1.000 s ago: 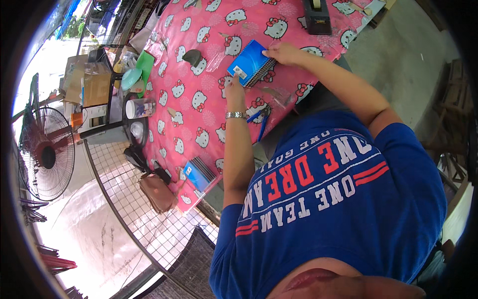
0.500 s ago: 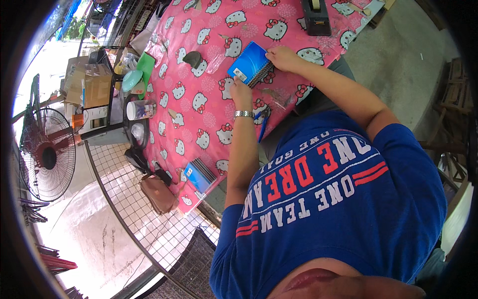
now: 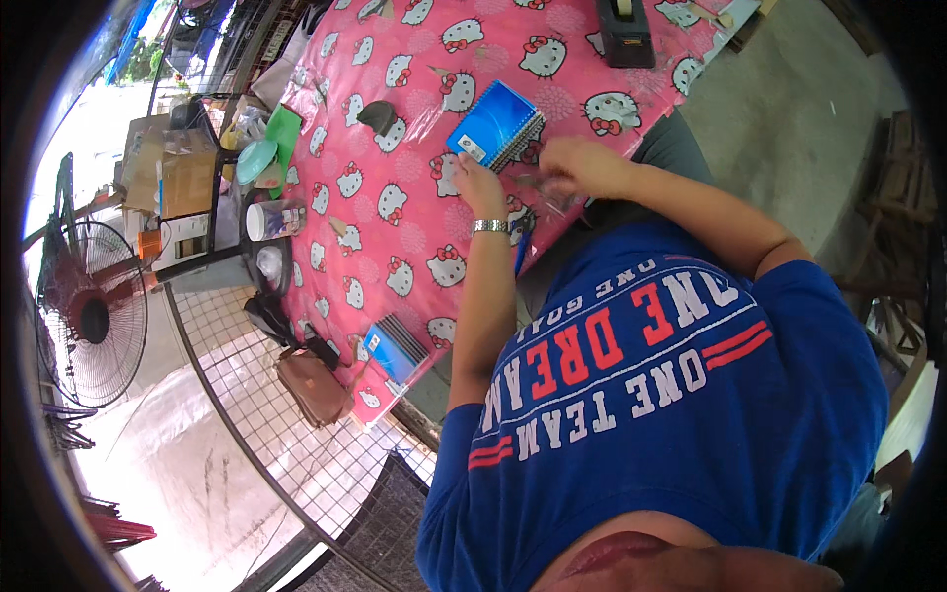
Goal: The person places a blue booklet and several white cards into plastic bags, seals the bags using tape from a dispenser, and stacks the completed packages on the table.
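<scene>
A stack of blue spiral notebooks (image 3: 496,123) lies on the pink patterned tablecloth, its wire binding toward my right side. My left hand (image 3: 477,187) grips the stack's near left corner, thumb by a small white label. Off the stack, my right hand (image 3: 589,170) hovers low over the near table edge, its fingers curled down beside some clear plastic (image 3: 555,200). Whether it pinches that plastic cannot be made out. Close to my left wrist lies a blue-handled tool (image 3: 522,249), partly hidden by the wrist.
A tape dispenser (image 3: 625,37) stands at the far right. More blue notebooks (image 3: 395,347) lie at the table's left corner, near a brown pouch (image 3: 312,387). A lidded plastic jar (image 3: 274,219) sits on the left edge; beyond it are cardboard boxes (image 3: 187,176) and a fan (image 3: 94,314).
My right hand has let go of the notebooks' bound edge and moved toward me, to the near table edge. My left hand keeps its hold on the stack.
</scene>
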Motion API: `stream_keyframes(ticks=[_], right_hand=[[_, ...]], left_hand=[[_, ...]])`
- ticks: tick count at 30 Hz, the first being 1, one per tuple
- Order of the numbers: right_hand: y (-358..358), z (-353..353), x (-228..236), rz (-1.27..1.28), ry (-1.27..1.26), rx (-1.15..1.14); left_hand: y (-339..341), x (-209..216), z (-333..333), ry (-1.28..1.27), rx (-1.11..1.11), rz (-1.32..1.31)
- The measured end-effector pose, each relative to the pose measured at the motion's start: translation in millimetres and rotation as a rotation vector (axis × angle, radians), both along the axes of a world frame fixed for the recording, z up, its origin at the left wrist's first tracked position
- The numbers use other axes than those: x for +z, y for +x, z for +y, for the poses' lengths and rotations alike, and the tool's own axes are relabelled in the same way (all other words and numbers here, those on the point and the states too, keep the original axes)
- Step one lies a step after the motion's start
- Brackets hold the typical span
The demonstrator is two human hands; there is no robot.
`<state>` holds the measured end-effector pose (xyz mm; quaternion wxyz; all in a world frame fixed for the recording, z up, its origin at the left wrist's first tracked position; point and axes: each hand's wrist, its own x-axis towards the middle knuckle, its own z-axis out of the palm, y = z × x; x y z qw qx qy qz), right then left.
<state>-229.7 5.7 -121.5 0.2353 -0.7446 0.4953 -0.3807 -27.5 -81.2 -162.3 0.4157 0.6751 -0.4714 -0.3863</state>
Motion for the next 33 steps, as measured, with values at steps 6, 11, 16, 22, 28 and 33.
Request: stream_keyframes(ticks=[6,11,16,22,28,33], right_hand=[[10.8,0.1,-26.4,0.356,0.002,0.223],[11.7,-13.5,-20.1,0.373,0.237,0.319],[15.1,-6.5,-12.5,0.416,0.191,0.294],[15.2,-13.1,-16.5,0.504,0.313,0.292],[19.3,-21.6,1.5,0.411,0.321,0.331],[22.4,-37.3,27.4,0.295,0.197,0.023]], left_hand=[[-28.5,7.6,5.0,-0.082,0.088,-0.050],[-27.7,12.8,4.9,0.001,0.043,0.077],[-21.0,9.1,2.6,-0.010,0.045,0.118],[-13.9,45.6,27.8,0.127,0.037,0.360],[41.6,19.5,129.2,-0.319,-0.325,-0.652],[41.7,8.9,135.3,-0.348,-0.391,-0.637]])
